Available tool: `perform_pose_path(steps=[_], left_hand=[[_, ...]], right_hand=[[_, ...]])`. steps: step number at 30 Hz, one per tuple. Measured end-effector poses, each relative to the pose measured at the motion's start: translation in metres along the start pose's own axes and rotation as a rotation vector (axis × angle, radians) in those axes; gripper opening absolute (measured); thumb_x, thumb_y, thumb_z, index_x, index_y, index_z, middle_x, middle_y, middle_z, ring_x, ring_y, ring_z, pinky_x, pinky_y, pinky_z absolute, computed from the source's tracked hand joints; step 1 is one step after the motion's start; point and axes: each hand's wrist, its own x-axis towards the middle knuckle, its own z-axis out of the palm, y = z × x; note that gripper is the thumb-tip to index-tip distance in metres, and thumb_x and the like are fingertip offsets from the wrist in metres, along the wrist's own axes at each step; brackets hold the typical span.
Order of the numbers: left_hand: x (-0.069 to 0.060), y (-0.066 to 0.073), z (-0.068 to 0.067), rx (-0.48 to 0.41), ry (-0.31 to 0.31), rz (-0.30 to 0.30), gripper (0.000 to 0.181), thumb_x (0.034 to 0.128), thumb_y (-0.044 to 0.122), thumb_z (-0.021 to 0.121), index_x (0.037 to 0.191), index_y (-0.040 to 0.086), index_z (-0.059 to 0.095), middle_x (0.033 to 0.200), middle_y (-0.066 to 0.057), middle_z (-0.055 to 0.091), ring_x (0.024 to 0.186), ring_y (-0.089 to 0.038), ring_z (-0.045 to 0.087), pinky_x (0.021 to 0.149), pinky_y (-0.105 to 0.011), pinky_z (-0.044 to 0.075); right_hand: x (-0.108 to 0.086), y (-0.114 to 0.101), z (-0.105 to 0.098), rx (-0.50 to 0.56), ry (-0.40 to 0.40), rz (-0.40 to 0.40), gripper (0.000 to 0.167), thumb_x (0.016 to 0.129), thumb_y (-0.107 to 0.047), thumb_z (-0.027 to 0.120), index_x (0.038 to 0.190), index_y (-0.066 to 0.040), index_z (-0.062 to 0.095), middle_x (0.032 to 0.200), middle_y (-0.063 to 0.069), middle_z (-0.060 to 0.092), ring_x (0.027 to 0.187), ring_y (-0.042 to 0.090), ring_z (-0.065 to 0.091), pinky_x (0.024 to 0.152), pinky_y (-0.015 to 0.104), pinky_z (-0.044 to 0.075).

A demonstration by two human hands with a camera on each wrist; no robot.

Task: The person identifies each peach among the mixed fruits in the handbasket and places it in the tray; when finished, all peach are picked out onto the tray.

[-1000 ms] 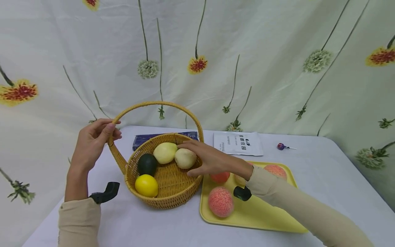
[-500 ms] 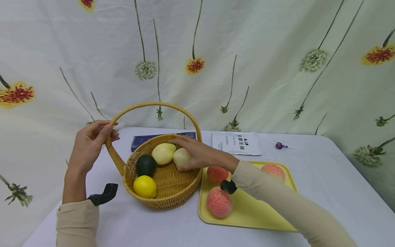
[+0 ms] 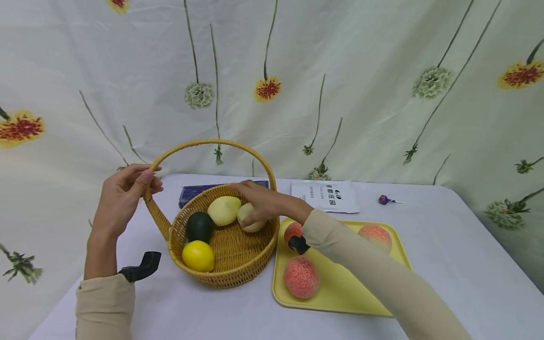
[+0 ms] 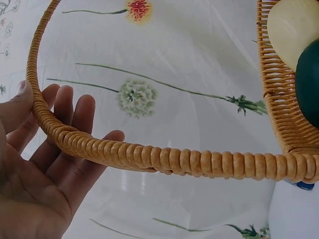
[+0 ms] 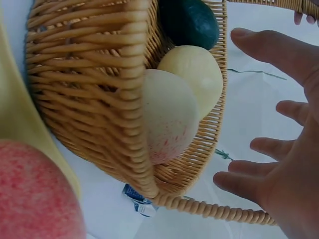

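Note:
My left hand (image 3: 121, 200) holds the wrapped handle (image 3: 214, 141) of a wicker basket (image 3: 227, 282) at its left side, thumb against the handle and fingers behind it. My right hand (image 3: 269, 203) hovers over the basket's right side, its fingers spread and apart from the fruit in the right wrist view. Under it sits a whitish fruit with pink specks (image 5: 172, 117). Beside that lies a pale yellow fruit (image 3: 224, 210). A dark green fruit (image 3: 199, 227) and a yellow lemon (image 3: 198, 256) line the basket's left side.
A yellow tray (image 3: 340, 295) stands right of the basket with pink peach-like fruits (image 3: 301, 277) on it; my right forearm crosses above. Behind are a dark blue box (image 3: 189, 194), a white packet (image 3: 327, 197) and a lollipop (image 3: 384, 199).
My right hand has moved left and slightly away from me over the whitish fruit. My left hand keeps its hold on the handle, and the fruit in the basket looks unmoved.

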Motion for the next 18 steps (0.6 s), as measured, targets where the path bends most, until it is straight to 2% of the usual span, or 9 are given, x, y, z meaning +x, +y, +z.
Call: perform_pose_path(steps=[11, 18], left_hand=[[0.0, 0.0, 0.0, -0.011, 0.0, 0.004, 0.028, 0.0997, 0.02, 0.051, 0.119, 0.002, 0.061, 0.082, 0.009, 0.065, 0.078, -0.004, 0.065, 0.074, -0.011, 0.051], [0.0, 0.001, -0.001, -0.001, 0.001, 0.009, 0.028, 0.0998, 0.02, 0.051, 0.119, 0.003, 0.061, 0.081, 0.008, 0.065, 0.077, -0.005, 0.064, 0.073, -0.012, 0.051]], right_hand=[[0.012, -0.005, -0.004, -0.007, -0.111, 0.135, 0.094, 0.084, -0.023, 0.075, 0.154, -0.016, 0.012, 0.155, 0.015, 0.02, 0.137, 0.028, 0.034, 0.103, 0.039, 0.041], [0.018, 0.0, 0.002, 0.006, -0.129, 0.168, 0.095, 0.083, -0.022, 0.076, 0.154, -0.013, 0.014, 0.158, 0.014, 0.015, 0.145, 0.029, 0.018, 0.111, 0.042, 0.033]])
